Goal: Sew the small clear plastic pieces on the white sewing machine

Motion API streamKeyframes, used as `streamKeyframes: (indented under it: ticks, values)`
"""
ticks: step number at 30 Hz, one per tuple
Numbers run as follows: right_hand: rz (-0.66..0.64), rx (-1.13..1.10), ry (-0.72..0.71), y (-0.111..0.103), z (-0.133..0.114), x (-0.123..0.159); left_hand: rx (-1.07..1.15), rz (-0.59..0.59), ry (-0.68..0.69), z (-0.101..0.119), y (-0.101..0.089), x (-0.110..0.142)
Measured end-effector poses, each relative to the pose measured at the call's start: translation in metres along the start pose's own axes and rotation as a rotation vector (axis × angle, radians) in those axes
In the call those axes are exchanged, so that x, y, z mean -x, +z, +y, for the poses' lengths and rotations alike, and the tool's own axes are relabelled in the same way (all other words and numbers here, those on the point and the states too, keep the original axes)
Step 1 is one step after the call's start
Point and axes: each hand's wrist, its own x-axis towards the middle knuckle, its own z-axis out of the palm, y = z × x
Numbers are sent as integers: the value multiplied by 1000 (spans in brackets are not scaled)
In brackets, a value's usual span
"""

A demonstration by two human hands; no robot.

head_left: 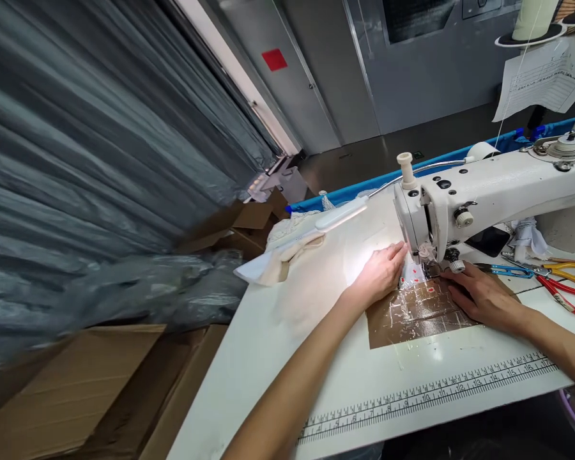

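Note:
A white sewing machine [505,191] stands at the right, its needle area low over the table. My left hand [381,273] rests left of the needle, fingers together and bent at the tips on a small piece of white fabric [411,275] with red marks. Right of the presser foot is my right hand [483,299], with a gap between thumb and fingers. Its fingertips are partly hidden by the machine's knob, and nothing shows in them. Under both hands lies a brown, tape-covered sheet [402,322]. A bright lamp spot falls beside my left hand.
The white table [249,383] has a printed ruler [426,396] along its front. Red-handled pliers [563,297], other tools and a dark phone [489,243] lie at the right. Pale cloth [292,252] lies at the far left edge. Cardboard boxes [124,377] stand left of the table.

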Motion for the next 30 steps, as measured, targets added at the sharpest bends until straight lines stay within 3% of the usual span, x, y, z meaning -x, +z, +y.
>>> streamKeyframes:
  ticks: [5,8,11,14,20,24,27,30]
  values:
    - [13,36,-27,0,-2,-1,15,-29,-143,-6,-20,26]
    - [-9,64,-7,0,-1,-2,71,34,-150,-12,-32,35]
    - [-32,76,12,2,2,-2,212,120,18,-10,-25,27]
    - [-35,53,-5,2,4,-3,217,114,166,-4,-7,17]
    - [-40,10,-17,1,5,-3,110,13,52,-5,1,17]
    - [-30,-1,-25,1,5,-3,453,-9,19,-13,-2,21]
    - [-14,-17,-28,0,5,-3,763,-51,-100,-17,-1,21]
    - [-5,-27,-20,0,4,-3,938,-100,-192,-21,1,22]
